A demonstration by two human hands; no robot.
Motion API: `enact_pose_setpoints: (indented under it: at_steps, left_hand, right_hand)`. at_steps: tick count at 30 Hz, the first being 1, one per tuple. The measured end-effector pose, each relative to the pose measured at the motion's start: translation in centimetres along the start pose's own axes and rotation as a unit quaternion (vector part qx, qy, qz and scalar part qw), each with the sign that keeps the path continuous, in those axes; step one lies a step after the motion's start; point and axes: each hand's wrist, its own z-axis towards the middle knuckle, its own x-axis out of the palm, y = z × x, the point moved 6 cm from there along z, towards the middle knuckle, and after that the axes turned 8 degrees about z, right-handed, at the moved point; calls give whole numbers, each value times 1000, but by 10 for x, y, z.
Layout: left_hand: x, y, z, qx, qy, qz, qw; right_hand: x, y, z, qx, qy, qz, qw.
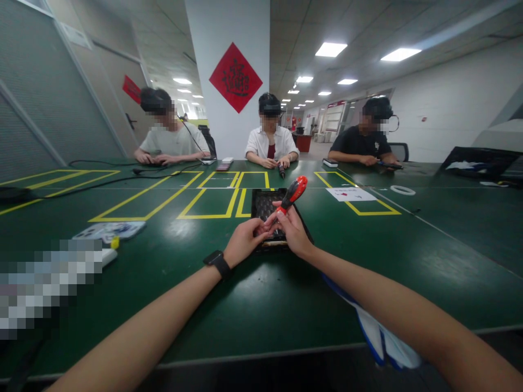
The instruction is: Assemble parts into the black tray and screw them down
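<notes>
A screwdriver (294,193) with a red and black handle slants up and to the right above a black tray (261,200). My right hand (295,231) is closed round the lower part of the screwdriver, near the base of its handle. Close beside it, my left hand (246,238) has its fingers together at the tool's lower end, over the tray. What the left fingers pinch, if anything, is hidden. The tray stands on the green table (261,305), with dark, shiny contents partly covered by my hands.
Gloves (388,343) hang at the front edge under my right forearm. A patterned flat item (110,231) lies left. A paper sheet (352,194) and a white ring (402,190) lie right. Three people sit across the table; the middle person's hands hold a dark tool (281,170).
</notes>
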Motion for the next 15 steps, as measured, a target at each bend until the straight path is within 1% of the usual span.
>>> enact_pose_setpoints:
  at_steps: [4, 11, 15]
  left_hand:
    - [1, 3, 0, -4, 13, 10, 1000]
    - [1, -6, -1, 43, 33, -30, 998]
    - [1, -8, -2, 31, 35, -41, 998]
  right_hand:
    - [0, 0, -1, -5, -4, -2, 1000]
    - [-1, 0, -1, -7, -7, -7, 1000]
    - [-3, 0, -1, -9, -15, -15, 1000]
